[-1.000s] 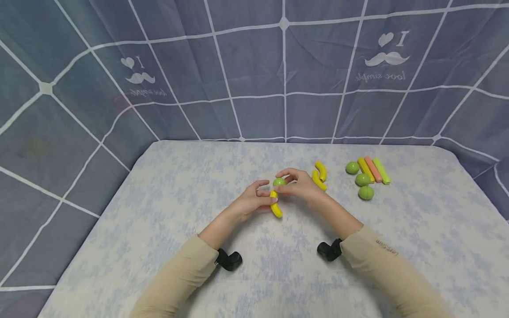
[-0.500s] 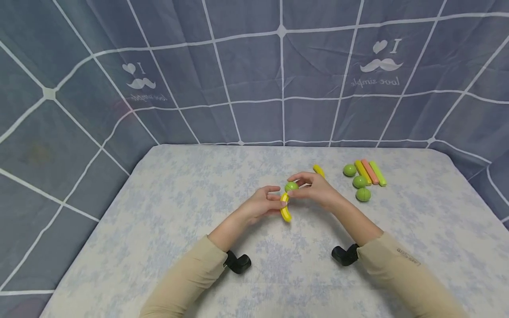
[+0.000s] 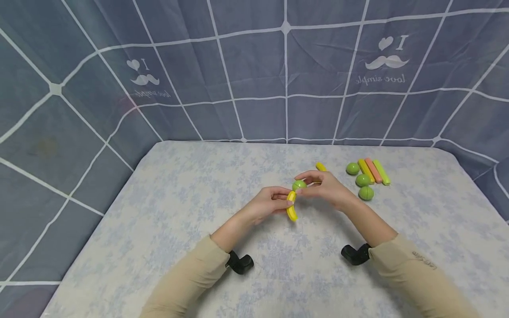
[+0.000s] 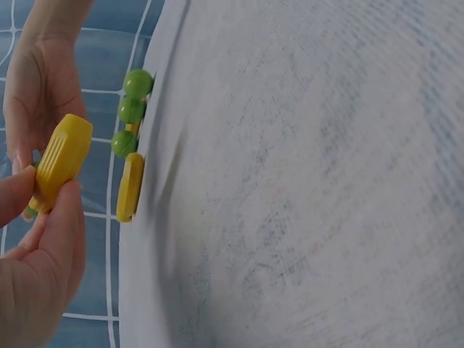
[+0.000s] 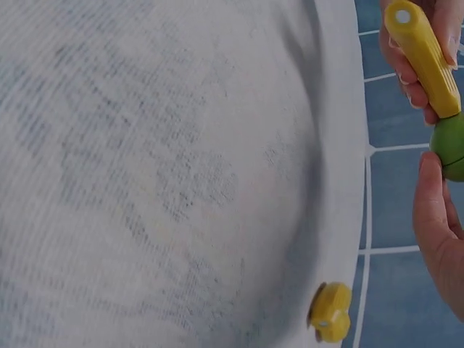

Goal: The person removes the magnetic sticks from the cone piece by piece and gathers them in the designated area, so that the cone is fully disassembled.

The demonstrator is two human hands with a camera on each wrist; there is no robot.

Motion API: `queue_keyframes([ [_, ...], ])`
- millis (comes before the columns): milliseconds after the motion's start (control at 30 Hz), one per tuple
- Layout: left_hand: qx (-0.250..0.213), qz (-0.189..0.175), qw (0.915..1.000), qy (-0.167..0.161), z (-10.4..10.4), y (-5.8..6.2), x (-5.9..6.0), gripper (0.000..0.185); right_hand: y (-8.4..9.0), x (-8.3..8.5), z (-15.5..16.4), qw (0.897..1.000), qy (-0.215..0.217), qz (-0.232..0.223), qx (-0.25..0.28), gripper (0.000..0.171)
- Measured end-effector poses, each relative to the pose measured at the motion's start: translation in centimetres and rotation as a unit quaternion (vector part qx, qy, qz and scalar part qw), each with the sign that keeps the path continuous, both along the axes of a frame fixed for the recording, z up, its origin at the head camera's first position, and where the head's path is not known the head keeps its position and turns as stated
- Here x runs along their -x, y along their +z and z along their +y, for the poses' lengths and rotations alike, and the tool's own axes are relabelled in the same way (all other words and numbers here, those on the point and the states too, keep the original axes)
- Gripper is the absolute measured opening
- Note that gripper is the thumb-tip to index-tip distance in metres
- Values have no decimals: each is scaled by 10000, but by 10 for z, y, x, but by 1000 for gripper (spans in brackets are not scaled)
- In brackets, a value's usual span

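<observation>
My left hand (image 3: 267, 204) pinches a curved yellow, banana-shaped piece (image 3: 292, 206) between thumb and fingers. Grooves run along its side, and a pale round spot marks one end in the right wrist view. My right hand (image 3: 328, 190) holds a small green ball (image 3: 299, 185) in its fingertips. In the right wrist view, the far end of the yellow piece (image 5: 428, 65) meets the green ball (image 5: 449, 148); whether they are joined I cannot tell. Both are held above the table. Another curved yellow piece (image 3: 320, 167) lies behind my right hand, partly hidden by it.
Right of my hands lie green balls (image 3: 362, 180), one scored with a line. Beside them are a yellow stick (image 3: 366, 171), an orange stick (image 3: 373, 170) and a lime stick (image 3: 381, 172). A patterned cloth (image 3: 179, 198) covers the table; a grey-blue curtain (image 3: 258, 66) hangs behind it.
Both hands have shifted to the right together, with the yellow piece and the green ball still held. My right hand now covers more of the loose yellow pieces behind it.
</observation>
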State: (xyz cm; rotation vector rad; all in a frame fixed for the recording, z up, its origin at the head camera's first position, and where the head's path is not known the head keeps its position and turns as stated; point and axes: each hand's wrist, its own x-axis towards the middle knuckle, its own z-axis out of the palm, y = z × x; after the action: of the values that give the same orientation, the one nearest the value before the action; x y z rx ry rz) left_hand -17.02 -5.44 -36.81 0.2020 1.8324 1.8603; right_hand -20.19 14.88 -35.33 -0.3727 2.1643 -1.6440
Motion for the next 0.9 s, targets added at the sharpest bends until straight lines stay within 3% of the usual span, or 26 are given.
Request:
queue_keyframes([
  [233, -9, 225, 9990, -374, -1, 1, 0, 37, 3, -3, 9, 10000, -66, -4, 6, 51],
  [433, 210, 255, 9973, -660, -3, 4, -4, 38, 8, 1, 34, 9975, -488, -247, 438, 48],
  [600, 184, 233, 9988, -400, -4, 1, -1, 37, 12, 1, 57, 9971, -463, -378, 472, 45],
  [800, 185, 75, 9998, -21, -1, -3, 4, 35, 12, -1, 76, 9973, -598, -314, 288, 25],
  [900, 240, 40, 9995, 225, 3, -6, 7, 35, 10, -3, 87, 9979, -607, -211, 61, 29],
])
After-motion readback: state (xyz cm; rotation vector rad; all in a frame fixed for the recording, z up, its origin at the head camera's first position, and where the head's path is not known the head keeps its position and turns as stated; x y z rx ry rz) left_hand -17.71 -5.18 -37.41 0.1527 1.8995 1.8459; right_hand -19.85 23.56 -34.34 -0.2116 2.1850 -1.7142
